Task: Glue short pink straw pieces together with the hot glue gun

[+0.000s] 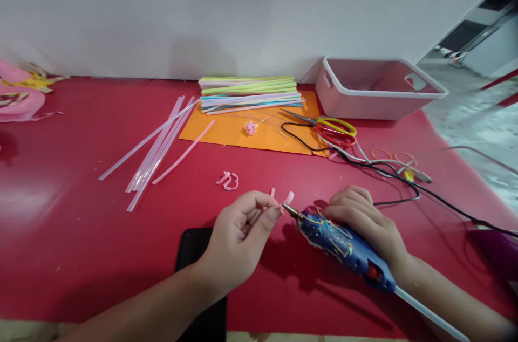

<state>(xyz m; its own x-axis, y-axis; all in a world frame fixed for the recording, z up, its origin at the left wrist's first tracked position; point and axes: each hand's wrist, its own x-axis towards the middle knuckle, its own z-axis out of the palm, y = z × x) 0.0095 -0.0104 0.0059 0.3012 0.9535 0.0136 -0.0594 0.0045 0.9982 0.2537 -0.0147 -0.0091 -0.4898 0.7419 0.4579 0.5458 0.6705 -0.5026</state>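
Observation:
Between thumb and forefinger, my left hand (243,239) pinches a small curled pink strip (288,198) above the red table. My right hand (364,218) is wrapped round a blue hot glue gun (343,247), whose body is smeared with dried glue. Its metal nozzle points left and reaches the strip at my left fingertips; whether it touches cannot be made out. A white glue stick (429,312) juts from the gun's rear. Several cut pink curls (227,180) lie on the table just beyond my left hand.
Translucent straws (159,150) and a pink strip (184,153) lie left. An orange sheet (226,134) bears coloured straws (251,94), a pink flower (250,128) and scissors (324,123). Cables (388,169) cross the right side below a bin (372,102). A black phone (194,245) lies under my left arm.

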